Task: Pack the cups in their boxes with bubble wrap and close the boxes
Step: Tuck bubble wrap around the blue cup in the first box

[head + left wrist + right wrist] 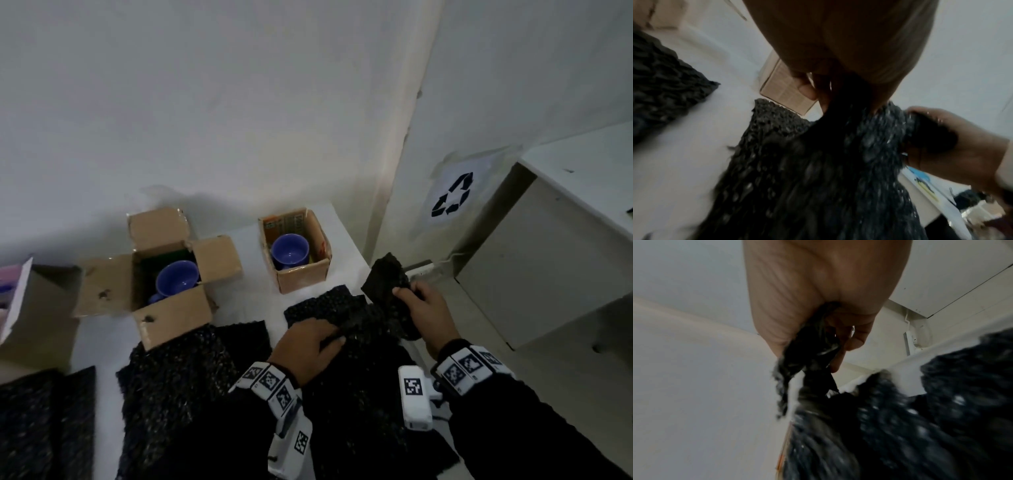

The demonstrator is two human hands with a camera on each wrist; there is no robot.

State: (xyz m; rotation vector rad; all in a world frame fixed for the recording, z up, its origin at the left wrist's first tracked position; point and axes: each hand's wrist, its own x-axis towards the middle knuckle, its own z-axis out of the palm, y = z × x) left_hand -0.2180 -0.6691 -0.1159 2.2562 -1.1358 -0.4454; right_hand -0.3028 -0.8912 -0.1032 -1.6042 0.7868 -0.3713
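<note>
Two open cardboard boxes stand on the white table [246,308]. The larger box [161,274] at the left holds a blue cup [176,282]; the smaller box [296,251] at the back holds another blue cup [290,250]. Black bubble wrap sheets [329,308] lie in front of the small box. My left hand [310,346] grips the edge of a black sheet [838,162] from above. My right hand [423,308] grips a crumpled piece of black bubble wrap [388,277] lifted off the table, to the right of the small box; the same piece [813,350] shows bunched in its fingers.
More black bubble wrap [178,394] covers the near table, with another sheet [44,421] at the far left. A grey box [34,315] sits at the left edge. A white cabinet [555,246] stands to the right, the wall close behind the boxes.
</note>
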